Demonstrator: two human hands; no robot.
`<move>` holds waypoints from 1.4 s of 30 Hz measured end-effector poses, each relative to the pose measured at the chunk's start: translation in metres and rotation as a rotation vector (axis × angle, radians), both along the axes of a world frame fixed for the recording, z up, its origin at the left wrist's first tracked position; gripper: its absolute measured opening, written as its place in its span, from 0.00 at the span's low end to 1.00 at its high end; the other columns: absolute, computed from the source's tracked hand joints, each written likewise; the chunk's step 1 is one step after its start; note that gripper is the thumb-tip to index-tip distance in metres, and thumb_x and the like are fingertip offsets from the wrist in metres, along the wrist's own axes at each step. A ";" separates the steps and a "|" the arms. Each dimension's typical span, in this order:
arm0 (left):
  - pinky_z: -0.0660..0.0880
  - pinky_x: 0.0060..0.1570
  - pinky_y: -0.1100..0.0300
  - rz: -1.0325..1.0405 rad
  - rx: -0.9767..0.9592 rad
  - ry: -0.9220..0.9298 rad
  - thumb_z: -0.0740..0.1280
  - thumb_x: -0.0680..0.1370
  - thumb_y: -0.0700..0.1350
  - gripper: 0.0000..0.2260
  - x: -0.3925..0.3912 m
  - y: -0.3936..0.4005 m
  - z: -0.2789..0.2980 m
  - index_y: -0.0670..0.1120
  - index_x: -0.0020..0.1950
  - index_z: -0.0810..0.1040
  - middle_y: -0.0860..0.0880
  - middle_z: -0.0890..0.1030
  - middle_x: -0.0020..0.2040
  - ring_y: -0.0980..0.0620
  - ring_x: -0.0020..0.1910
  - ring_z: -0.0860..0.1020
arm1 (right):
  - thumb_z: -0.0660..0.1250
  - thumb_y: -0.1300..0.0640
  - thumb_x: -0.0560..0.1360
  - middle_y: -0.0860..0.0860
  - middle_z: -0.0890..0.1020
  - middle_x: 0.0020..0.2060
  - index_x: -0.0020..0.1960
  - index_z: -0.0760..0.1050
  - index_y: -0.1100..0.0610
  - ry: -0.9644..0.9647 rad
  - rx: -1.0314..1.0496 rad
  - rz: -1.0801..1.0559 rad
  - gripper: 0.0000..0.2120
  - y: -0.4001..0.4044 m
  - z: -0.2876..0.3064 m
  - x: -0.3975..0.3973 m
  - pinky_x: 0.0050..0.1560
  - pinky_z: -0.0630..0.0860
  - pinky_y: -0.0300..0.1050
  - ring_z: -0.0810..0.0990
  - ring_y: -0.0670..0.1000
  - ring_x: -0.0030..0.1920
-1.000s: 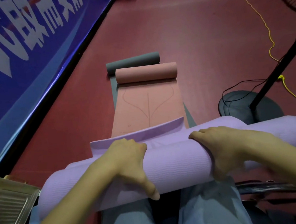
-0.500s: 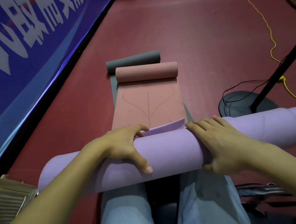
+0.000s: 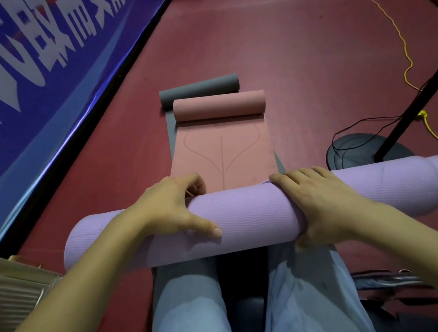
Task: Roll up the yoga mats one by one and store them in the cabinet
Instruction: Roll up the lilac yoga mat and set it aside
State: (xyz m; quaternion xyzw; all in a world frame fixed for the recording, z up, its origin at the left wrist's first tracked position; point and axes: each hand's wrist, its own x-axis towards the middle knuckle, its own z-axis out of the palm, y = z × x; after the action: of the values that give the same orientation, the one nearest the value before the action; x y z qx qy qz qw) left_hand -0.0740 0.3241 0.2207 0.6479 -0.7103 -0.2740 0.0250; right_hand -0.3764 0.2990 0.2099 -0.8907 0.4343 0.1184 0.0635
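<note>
Purple yoga mat (image 3: 250, 216): rolled into a thick tube, lying crosswise over the thighs at 6 o'clock, the right end telescoped outward in stepped layers. Left hand (image 3: 168, 209) draped over the roll, fingers curled round the far side, thumb pressed flat on the near face. Right hand (image 3: 322, 203) laid over the top, fingers nearly straight across the roll, thumb tucked beneath; grip firm on both sides, judging by the wrap.

Ahead at 12 o'clock, pink mat (image 3: 222, 141) half unrolled on the red floor (image 3: 295, 49), atop a grey mat (image 3: 199, 88) also partly rolled. Fan stand (image 3: 367, 150) with cables at 2 o'clock, blue banner (image 3: 39, 63) at 10 o'clock.

Likely risks: loose outer edge springing open once either hand lifts; uneven right end sliding further during carrying, jamming in the cabinet (not in view); cable snagging underfoot.
</note>
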 end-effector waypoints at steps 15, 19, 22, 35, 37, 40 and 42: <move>0.69 0.44 0.53 -0.157 0.008 -0.476 0.79 0.52 0.74 0.44 -0.036 0.018 -0.001 0.51 0.56 0.67 0.53 0.77 0.53 0.48 0.46 0.74 | 0.78 0.36 0.50 0.42 0.75 0.57 0.71 0.60 0.40 -0.002 0.156 -0.032 0.53 -0.021 0.013 0.009 0.49 0.71 0.45 0.75 0.49 0.53; 0.72 0.40 0.53 -0.246 -0.037 -0.580 0.74 0.53 0.78 0.41 -0.044 0.027 0.003 0.50 0.50 0.69 0.54 0.78 0.44 0.49 0.38 0.75 | 0.79 0.39 0.52 0.42 0.75 0.54 0.66 0.62 0.42 0.073 0.207 -0.022 0.47 -0.011 0.020 0.006 0.45 0.74 0.47 0.75 0.49 0.48; 0.75 0.38 0.54 -0.280 -0.008 -0.598 0.74 0.52 0.78 0.40 -0.051 0.028 0.012 0.48 0.47 0.75 0.52 0.79 0.39 0.50 0.34 0.75 | 0.80 0.40 0.52 0.42 0.75 0.54 0.65 0.62 0.43 0.082 0.238 -0.028 0.46 -0.003 0.024 0.002 0.46 0.76 0.48 0.77 0.49 0.49; 0.82 0.48 0.55 -0.267 0.330 -0.294 0.77 0.47 0.75 0.40 -0.062 0.018 0.008 0.49 0.48 0.84 0.55 0.84 0.43 0.52 0.43 0.82 | 0.77 0.41 0.50 0.45 0.74 0.62 0.71 0.62 0.42 0.171 0.513 -0.122 0.52 0.003 0.028 -0.010 0.57 0.80 0.55 0.75 0.51 0.61; 0.82 0.50 0.56 -0.222 0.392 -0.198 0.80 0.48 0.71 0.36 -0.053 0.007 0.008 0.52 0.48 0.85 0.58 0.86 0.44 0.55 0.44 0.83 | 0.72 0.41 0.51 0.48 0.74 0.64 0.74 0.61 0.45 0.151 0.448 -0.108 0.53 -0.002 0.028 -0.006 0.63 0.75 0.55 0.75 0.53 0.63; 0.82 0.53 0.55 -0.179 0.487 -0.049 0.83 0.53 0.64 0.29 -0.036 -0.001 -0.001 0.53 0.50 0.86 0.60 0.86 0.46 0.57 0.45 0.85 | 0.67 0.40 0.52 0.51 0.74 0.65 0.76 0.61 0.48 0.083 0.397 -0.125 0.52 0.002 0.024 0.001 0.65 0.72 0.54 0.73 0.55 0.64; 0.82 0.56 0.51 -0.130 0.541 0.070 0.85 0.55 0.59 0.29 -0.027 -0.004 -0.009 0.52 0.53 0.85 0.58 0.87 0.49 0.55 0.49 0.85 | 0.64 0.38 0.55 0.51 0.73 0.68 0.76 0.63 0.50 0.029 0.332 -0.129 0.50 0.009 0.019 0.001 0.69 0.68 0.53 0.71 0.56 0.67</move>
State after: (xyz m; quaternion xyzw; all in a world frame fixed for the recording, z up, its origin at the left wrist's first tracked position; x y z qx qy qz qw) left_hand -0.1014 0.3198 0.2116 0.5744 -0.6499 -0.4771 -0.1419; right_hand -0.3750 0.3079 0.2291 -0.8363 0.4660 0.1972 0.2110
